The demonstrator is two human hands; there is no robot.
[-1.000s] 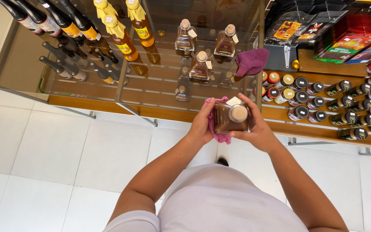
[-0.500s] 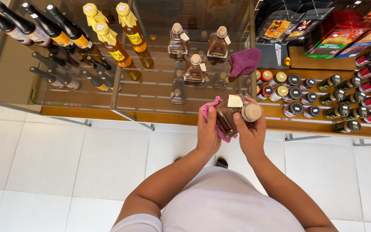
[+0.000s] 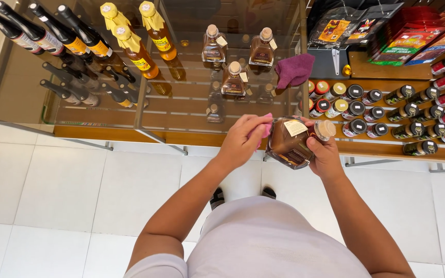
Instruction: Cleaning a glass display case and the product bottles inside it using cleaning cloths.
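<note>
Glass shelving (image 3: 145, 110) runs along the far side, and counting starts at its left end: four dark bottles (image 3: 52, 32) lie in a row, then three amber bottles (image 3: 137, 49) with yellow wrapped tops. Further right stand three squat decanters (image 3: 233, 80) with cork stoppers and paper tags, with a purple cloth (image 3: 294, 69) lying beside them.

Near the middle, the left hand (image 3: 243, 140) is closed around a pink cloth (image 3: 266, 128) and presses it against the flask (image 3: 289, 144). A second ago the flask stood upright between both hands with its cork facing up; half a second ago it had begun to tip. Now it lies tilted, neck pointing right, its broad brown side turned to the pink cloth. That suggests the wiping has moved from the top to the body. The right hand (image 3: 325, 154) wraps its fingers around the neck and lower side, just under the cork (image 3: 326, 128), holding the flask clear of the shelf, above the white floor tiles (image 3: 68, 190).

To the right, small jars (image 3: 356, 110) with dark and red lids fill wooden shelves; they are too many and too overlapped to count surely. Packets (image 3: 346, 25) hang at the far right.
</note>
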